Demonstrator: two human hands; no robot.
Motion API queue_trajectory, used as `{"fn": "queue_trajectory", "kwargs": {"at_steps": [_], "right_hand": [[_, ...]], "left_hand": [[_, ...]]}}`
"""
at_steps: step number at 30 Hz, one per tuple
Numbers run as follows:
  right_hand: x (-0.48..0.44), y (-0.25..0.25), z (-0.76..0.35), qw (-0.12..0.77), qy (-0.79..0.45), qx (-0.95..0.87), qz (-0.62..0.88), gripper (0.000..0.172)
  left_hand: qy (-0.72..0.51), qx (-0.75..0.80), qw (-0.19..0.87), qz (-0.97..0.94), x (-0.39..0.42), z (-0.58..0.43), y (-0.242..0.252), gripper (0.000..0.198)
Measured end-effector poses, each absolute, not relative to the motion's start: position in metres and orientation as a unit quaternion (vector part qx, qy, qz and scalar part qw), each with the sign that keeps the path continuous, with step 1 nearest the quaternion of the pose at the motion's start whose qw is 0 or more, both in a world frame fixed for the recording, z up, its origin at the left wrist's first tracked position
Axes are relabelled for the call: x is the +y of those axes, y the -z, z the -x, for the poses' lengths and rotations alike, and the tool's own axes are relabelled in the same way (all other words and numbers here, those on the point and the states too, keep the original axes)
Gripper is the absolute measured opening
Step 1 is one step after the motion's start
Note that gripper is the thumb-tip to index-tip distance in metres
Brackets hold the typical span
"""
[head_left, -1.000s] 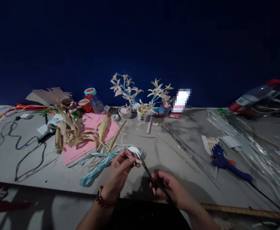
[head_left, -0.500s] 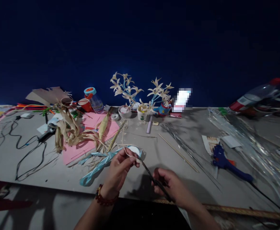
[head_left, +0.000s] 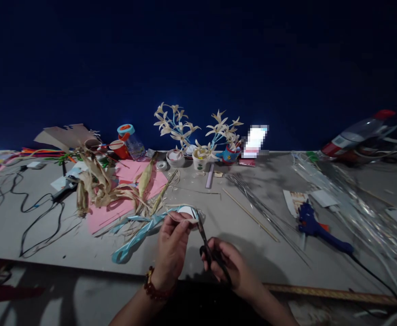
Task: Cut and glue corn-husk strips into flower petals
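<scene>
Between thumb and fingers, my left hand (head_left: 175, 235) pinches a pale strip of dried husk (head_left: 190, 221), its free end pointing right. My right hand (head_left: 224, 262) is wrapped around the handles of dark scissors (head_left: 202, 233). The scissor blades are parted and point up toward the strip's tip, close beside my left fingertips; whether they touch it I cannot tell. Behind my left hand lie a light-blue ribbon (head_left: 133, 242) and a white round piece (head_left: 187, 210). Further left are dried corn husks (head_left: 99, 194) on pink paper (head_left: 99, 218).
Pale husk flowers (head_left: 176, 124) stand in small cups (head_left: 200, 160) along the wall. To the right lie thin wires (head_left: 253, 199), a wooden stick (head_left: 251, 214), a blue glue gun (head_left: 316, 228) and clear plastic wrap (head_left: 355, 208). Black cables (head_left: 60, 222) run across the left side.
The scissors have swung more upright, their blades now parted. My right hand has moved left, nearer my left hand. The husk strip now lies flatter, pointing right.
</scene>
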State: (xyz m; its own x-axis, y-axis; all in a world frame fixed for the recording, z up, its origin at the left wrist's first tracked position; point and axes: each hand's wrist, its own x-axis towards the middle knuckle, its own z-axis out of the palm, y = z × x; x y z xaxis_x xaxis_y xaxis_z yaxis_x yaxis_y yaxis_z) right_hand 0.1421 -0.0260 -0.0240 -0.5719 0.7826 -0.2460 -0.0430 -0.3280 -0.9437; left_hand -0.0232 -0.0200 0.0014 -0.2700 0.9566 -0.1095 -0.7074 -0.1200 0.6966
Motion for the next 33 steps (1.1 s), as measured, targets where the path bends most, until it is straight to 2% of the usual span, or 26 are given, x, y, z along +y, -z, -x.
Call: {"fn": "queue_trajectory", "kwargs": {"at_steps": [4, 15, 22, 25, 28, 33], "right_hand": [[-0.025, 0.028, -0.135, 0.314, -0.735, -0.482, 0.358, 0.057], [-0.024, 0.026, -0.13, 0.328, -0.739, -0.459, 0.368, 0.06], [-0.022, 0.021, -0.131, 0.323, -0.68, -0.515, 0.408, 0.06], [-0.019, 0.02, -0.144, 0.288, -0.689, -0.522, 0.413, 0.058], [-0.013, 0.017, -0.164, 0.217, -0.723, -0.525, 0.394, 0.057], [-0.001, 0.001, -0.193, 0.11, -0.677, -0.618, 0.384, 0.036]], "left_hand": [[-0.739, 0.345, 0.553, -0.17, -0.02, 0.018, 0.002, 0.02], [-0.752, 0.343, 0.541, -0.154, -0.019, 0.01, 0.004, 0.019], [-0.744, 0.336, 0.553, -0.163, -0.02, 0.011, 0.001, 0.019], [-0.731, 0.353, 0.559, -0.168, -0.018, 0.018, -0.001, 0.02], [-0.701, 0.364, 0.577, -0.206, -0.017, 0.031, -0.005, 0.02], [-0.618, 0.356, 0.651, -0.262, -0.014, 0.053, -0.015, 0.016]]}}
